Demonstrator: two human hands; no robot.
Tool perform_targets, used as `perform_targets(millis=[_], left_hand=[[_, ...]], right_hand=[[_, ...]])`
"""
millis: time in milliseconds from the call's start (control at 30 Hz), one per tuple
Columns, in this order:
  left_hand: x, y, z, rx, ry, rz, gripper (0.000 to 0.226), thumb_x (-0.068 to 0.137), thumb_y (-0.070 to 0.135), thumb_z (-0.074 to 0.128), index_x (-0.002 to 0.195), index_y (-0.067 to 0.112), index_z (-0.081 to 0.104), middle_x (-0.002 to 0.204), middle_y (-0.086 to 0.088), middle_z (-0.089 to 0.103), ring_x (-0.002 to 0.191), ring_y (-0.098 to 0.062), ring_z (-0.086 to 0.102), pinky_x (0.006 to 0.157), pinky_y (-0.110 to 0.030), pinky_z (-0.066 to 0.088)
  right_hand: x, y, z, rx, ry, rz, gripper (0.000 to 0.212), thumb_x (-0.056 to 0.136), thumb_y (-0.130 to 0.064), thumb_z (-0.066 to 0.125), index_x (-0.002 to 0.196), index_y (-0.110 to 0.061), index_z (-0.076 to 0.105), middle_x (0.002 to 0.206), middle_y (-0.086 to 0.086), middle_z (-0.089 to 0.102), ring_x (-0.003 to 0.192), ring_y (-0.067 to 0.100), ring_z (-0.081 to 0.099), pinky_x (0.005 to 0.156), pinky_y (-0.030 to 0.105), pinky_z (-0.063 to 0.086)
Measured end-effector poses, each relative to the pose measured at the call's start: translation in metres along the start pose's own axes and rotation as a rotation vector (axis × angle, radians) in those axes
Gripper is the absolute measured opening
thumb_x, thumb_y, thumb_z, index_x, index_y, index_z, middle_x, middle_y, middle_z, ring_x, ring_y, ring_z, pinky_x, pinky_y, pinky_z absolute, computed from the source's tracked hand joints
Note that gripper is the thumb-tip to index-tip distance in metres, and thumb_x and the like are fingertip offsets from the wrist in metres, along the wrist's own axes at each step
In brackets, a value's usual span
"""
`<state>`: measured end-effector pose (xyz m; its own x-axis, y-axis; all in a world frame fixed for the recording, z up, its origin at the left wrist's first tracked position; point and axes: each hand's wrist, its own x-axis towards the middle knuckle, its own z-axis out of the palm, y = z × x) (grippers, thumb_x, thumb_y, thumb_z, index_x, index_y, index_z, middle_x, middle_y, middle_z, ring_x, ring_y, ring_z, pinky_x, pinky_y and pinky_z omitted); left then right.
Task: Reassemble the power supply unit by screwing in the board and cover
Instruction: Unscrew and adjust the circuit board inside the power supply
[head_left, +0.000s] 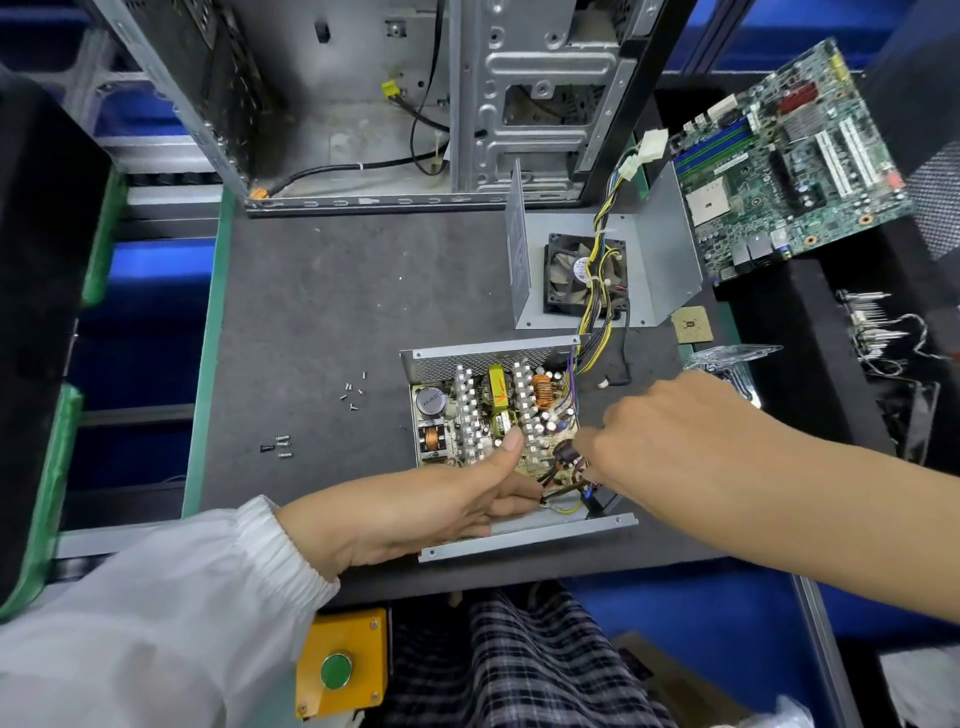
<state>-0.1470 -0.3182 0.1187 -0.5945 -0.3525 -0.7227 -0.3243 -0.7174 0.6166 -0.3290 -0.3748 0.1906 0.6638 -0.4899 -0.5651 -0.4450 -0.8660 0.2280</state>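
Observation:
The open power supply case (524, 535) lies on the dark mat with its circuit board (498, 415) inside, full of heatsinks, coils and capacitors. My left hand (441, 504) grips the case's near wall, thumb pressed on the board's near edge. My right hand (670, 431) reaches in from the right, fingertips curled at the board's near right corner among the black and yellow wires; what they pinch is hidden. The grey cover (660, 249) with its black fan (584, 275) lies behind, joined by a cable bundle. Loose screws (353, 395) and dark screws (278, 447) lie to the left.
An open computer chassis (467, 104) stands at the mat's far edge. A green motherboard (784, 161) sits at the far right, with a CPU chip (692, 325) and a plastic bag below it. A yellow box with a green button (340, 665) hangs under the near edge.

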Motion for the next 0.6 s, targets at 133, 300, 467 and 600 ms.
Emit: perform_targets(millis=[133, 300, 467, 600], left_hand=[[-0.0006, 0.0003, -0.0006, 0.004, -0.004, -0.001, 0.091, 0.079, 0.073, 0.010, 0.151, 0.022, 0.033, 0.153, 0.007, 0.042, 0.137, 0.004, 0.037, 0.114, -0.016, 0.028], [-0.0005, 0.0006, 0.0003, 0.010, 0.006, -0.003, 0.089, 0.080, 0.072, 0.009, 0.150, 0.022, 0.034, 0.152, 0.008, 0.042, 0.137, 0.005, 0.037, 0.114, -0.015, 0.027], [-0.0015, -0.0011, 0.0003, -0.009, 0.018, 0.002, 0.087, 0.081, 0.070, 0.010, 0.148, 0.022, 0.038, 0.150, 0.007, 0.044, 0.134, 0.007, 0.040, 0.109, -0.011, 0.031], [-0.0016, -0.0036, -0.0014, -0.010, 0.015, 0.006, 0.087, 0.080, 0.071, 0.011, 0.147, 0.023, 0.039, 0.150, 0.007, 0.045, 0.135, 0.005, 0.040, 0.110, -0.011, 0.030]], right_hand=[[-0.0013, -0.0015, 0.0036, 0.083, -0.021, -0.029, 0.029, 0.090, -0.020, 0.058, 0.112, -0.016, 0.039, 0.081, 0.002, 0.046, 0.049, 0.018, 0.032, 0.042, 0.028, 0.013], [-0.0007, 0.0005, 0.0027, 0.092, -0.030, -0.047, 0.016, 0.086, -0.013, 0.057, 0.101, -0.016, 0.052, 0.094, 0.005, 0.039, 0.049, 0.017, 0.026, 0.042, 0.029, 0.016], [0.0041, 0.0007, 0.0000, 0.040, 0.062, -0.029, 0.014, 0.090, -0.023, 0.060, 0.082, -0.021, 0.049, 0.056, -0.003, 0.028, 0.044, 0.016, 0.020, 0.042, 0.025, 0.012], [0.0017, 0.0029, 0.0055, 0.156, 0.009, -0.009, 0.031, 0.092, -0.034, 0.056, 0.108, -0.018, 0.036, 0.083, 0.002, 0.037, 0.049, 0.017, 0.025, 0.041, 0.030, 0.018]])
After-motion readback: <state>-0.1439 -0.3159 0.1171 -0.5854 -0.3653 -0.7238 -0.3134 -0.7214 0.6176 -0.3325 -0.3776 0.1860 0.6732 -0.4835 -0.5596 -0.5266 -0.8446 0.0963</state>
